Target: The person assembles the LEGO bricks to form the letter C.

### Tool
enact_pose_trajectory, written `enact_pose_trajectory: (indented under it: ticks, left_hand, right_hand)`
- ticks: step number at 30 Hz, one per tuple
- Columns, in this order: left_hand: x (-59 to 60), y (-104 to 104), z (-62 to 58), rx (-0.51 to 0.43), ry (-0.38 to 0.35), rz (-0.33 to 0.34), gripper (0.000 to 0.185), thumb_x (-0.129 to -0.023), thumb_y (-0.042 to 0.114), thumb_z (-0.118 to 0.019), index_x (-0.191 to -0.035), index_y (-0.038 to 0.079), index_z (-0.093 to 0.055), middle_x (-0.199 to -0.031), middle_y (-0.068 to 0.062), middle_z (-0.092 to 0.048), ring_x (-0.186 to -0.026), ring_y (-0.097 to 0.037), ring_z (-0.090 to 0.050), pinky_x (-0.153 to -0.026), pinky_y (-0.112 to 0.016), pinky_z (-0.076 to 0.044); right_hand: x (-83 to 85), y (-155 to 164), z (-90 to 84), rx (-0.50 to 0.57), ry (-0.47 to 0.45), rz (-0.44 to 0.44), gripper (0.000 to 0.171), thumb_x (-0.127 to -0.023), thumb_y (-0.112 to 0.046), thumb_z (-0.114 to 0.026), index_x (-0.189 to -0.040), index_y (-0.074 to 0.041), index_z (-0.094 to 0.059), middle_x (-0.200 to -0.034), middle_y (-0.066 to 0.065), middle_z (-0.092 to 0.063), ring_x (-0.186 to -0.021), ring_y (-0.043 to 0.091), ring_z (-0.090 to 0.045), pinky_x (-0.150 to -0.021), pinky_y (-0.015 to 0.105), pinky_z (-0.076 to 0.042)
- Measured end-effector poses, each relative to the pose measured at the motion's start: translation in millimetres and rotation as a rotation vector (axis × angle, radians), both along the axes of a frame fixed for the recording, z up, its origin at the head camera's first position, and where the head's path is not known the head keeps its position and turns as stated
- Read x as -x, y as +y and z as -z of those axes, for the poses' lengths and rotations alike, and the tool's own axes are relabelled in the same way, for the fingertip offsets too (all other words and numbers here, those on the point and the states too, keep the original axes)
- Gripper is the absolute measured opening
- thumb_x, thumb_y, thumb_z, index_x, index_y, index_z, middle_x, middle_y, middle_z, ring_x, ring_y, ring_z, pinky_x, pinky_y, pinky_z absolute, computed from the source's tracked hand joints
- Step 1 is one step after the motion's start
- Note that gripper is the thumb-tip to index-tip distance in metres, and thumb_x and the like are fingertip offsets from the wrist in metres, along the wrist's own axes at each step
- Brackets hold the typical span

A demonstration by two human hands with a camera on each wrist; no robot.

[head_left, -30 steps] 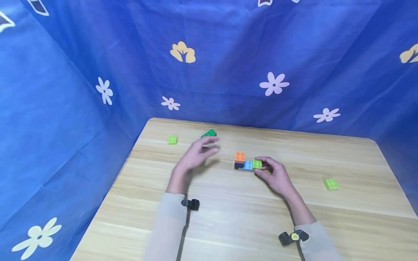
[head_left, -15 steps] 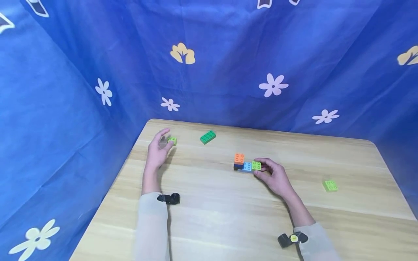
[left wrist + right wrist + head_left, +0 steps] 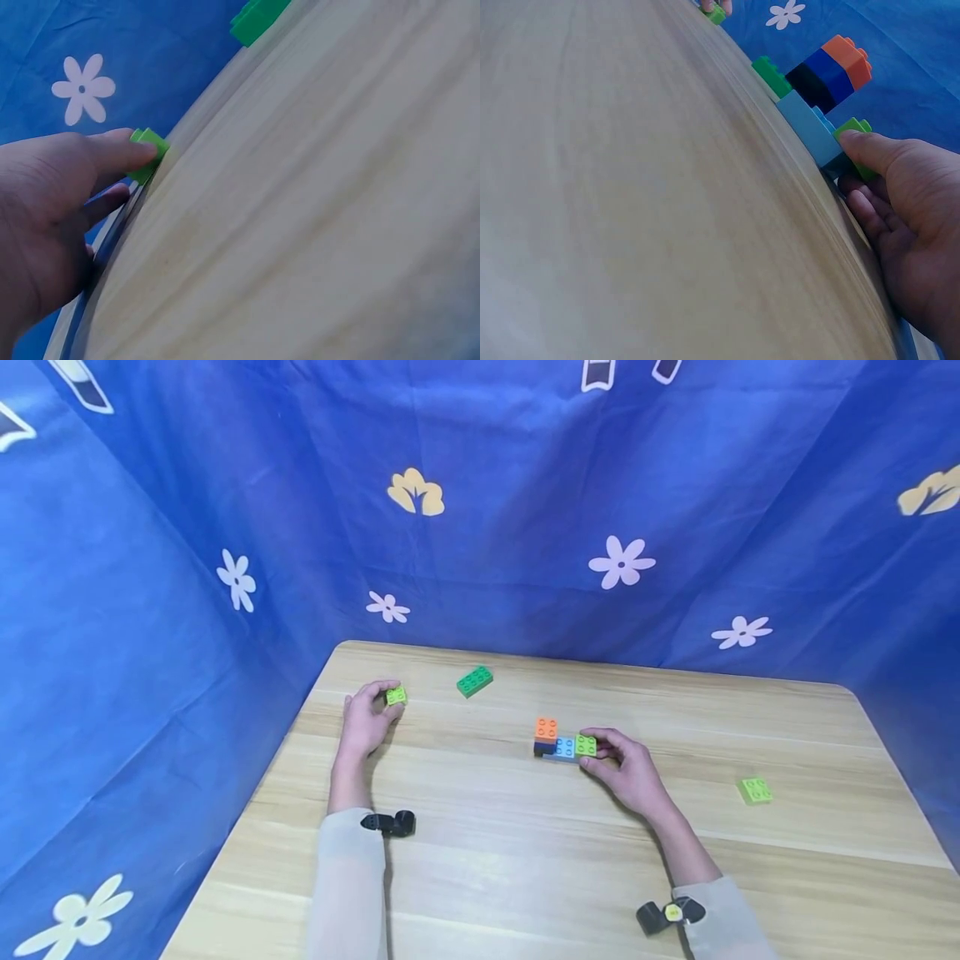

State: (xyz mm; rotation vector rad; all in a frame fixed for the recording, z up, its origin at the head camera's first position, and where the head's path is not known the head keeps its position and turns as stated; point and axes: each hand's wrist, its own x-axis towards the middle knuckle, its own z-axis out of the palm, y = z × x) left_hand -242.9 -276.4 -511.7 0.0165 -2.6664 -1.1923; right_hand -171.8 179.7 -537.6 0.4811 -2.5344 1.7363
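From the head camera, the left hand [image 3: 365,724] rests on the wooden tabletop [image 3: 525,860] with thumb and forefinger curled round a small lime brick [image 3: 396,696], which sits at its fingertips. Just beyond and to the right of that hand lies a dark green brick [image 3: 475,681], apart from it. The right hand [image 3: 628,770] pinches the lime end of a brick cluster [image 3: 562,743]: an orange brick stacked on dark ones, a light blue brick beside them, and the lime piece nearest the fingers. Well to the right of that hand lies a loose lime brick [image 3: 754,790]. A blue flowered cloth [image 3: 525,527] hangs behind the tabletop.

At the left wrist, the left hand [image 3: 52,217] has its forefinger and thumb closed on the small lime brick [image 3: 147,154] at the tabletop's [image 3: 300,225] edge line; the dark green brick [image 3: 256,16] lies farther on.

At the right wrist, the right hand [image 3: 904,214] grips the brick cluster [image 3: 821,97], thumb on its lime end, other fingers curled underneath; the orange top stands beyond the fingertips.
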Motion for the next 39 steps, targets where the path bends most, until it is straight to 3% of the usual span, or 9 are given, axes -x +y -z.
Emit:
enact_pose_trajectory:
  ticks: [3, 7, 9, 13, 19, 25, 30, 39]
  left_hand:
    - [-0.2, 2, -1.9, -0.095, 0.004, 0.008, 0.040, -0.087, 0.014, -0.077, -0.126, 0.011, -0.065, -0.133, -0.011, -0.061, -0.128, -0.032, -0.052, -0.120, -0.053, -0.020]
    - [-3.2, 14, -16.2, -0.271, -0.008, 0.112, 0.042, -0.086, 0.013, -0.079, -0.126, 0.010, -0.065, -0.127, -0.012, -0.063, -0.117, -0.030, -0.061, -0.104, -0.040, -0.048]
    - [-5.0, 26, -27.8, -0.313, -0.013, 0.180, 0.042, -0.086, 0.013, -0.078, -0.126, 0.009, -0.065, -0.125, -0.013, -0.064, -0.114, -0.030, -0.062, -0.104, -0.039, -0.049]
    - [-7.5, 55, -45.4, -0.280, 0.008, 0.303, 0.044, -0.086, 0.015, -0.078, -0.127, 0.007, -0.064, -0.120, -0.012, -0.067, -0.112, -0.030, -0.062, -0.106, -0.043, -0.047]
    - [-10.8, 107, -55.4, -0.202, -0.009, 0.453, 0.043, -0.087, 0.020, -0.078, -0.127, 0.014, -0.066, -0.121, 0.000, -0.068, -0.113, -0.025, -0.062, -0.105, -0.045, -0.047]
    - [-19.2, 150, -57.2, -0.159, -0.010, 0.595, 0.040, -0.089, 0.023, -0.076, -0.127, 0.023, -0.065, -0.125, 0.009, -0.065, -0.116, -0.020, -0.061, -0.105, -0.042, -0.047]
    - [-25.6, 174, -58.7, -0.120, 0.001, 0.688, 0.040, -0.090, 0.032, -0.074, -0.128, 0.025, -0.064, -0.128, 0.012, -0.063, -0.119, -0.016, -0.059, -0.105, -0.038, -0.046]
    - [-28.2, 190, -53.6, -0.101, -0.013, 0.737, 0.038, -0.089, 0.027, -0.076, -0.125, 0.025, -0.066, -0.125, 0.012, -0.065, -0.115, -0.015, -0.062, -0.102, -0.034, -0.048]
  right_hand:
    - [-0.1, -1, 0.0, -0.003, -0.001, 0.001, 0.041, -0.087, -0.017, -0.077, -0.127, -0.021, -0.065, -0.111, -0.002, -0.067, -0.097, 0.017, -0.062, -0.086, 0.024, -0.054]
    - [-0.8, -1, -0.2, -0.005, 0.001, 0.003, 0.042, -0.087, -0.015, -0.077, -0.127, -0.021, -0.065, -0.111, -0.002, -0.067, -0.097, 0.017, -0.062, -0.086, 0.024, -0.054]
    - [-1.2, -1, -0.4, -0.006, 0.002, 0.000, 0.042, -0.087, -0.015, -0.077, -0.127, -0.020, -0.065, -0.111, -0.001, -0.067, -0.097, 0.017, -0.062, -0.086, 0.024, -0.054]
    - [-1.8, -1, 0.3, -0.009, 0.001, -0.005, 0.043, -0.088, -0.016, -0.077, -0.128, -0.019, -0.064, -0.112, -0.001, -0.066, -0.097, 0.017, -0.062, -0.086, 0.024, -0.054]
    - [-2.1, 1, 0.5, -0.013, 0.004, 0.000, 0.042, -0.088, -0.019, -0.077, -0.128, -0.020, -0.064, -0.111, 0.000, -0.067, -0.097, 0.018, -0.062, -0.085, 0.023, -0.055]
    - [-2.3, 0, -0.2, -0.008, 0.002, -0.003, 0.042, -0.088, -0.017, -0.077, -0.128, -0.019, -0.064, -0.110, 0.001, -0.067, -0.096, 0.018, -0.062, -0.084, 0.024, -0.055]
    - [-1.8, 0, 0.0, -0.009, 0.001, 0.000, 0.042, -0.087, -0.018, -0.077, -0.127, -0.020, -0.065, -0.112, 0.000, -0.066, -0.097, 0.017, -0.063, -0.085, 0.024, -0.055]
    - [0.2, 0, -0.3, 0.001, 0.009, -0.008, 0.041, -0.088, -0.018, -0.077, -0.127, -0.019, -0.065, -0.113, -0.001, -0.067, -0.099, 0.017, -0.062, -0.087, 0.024, -0.055]
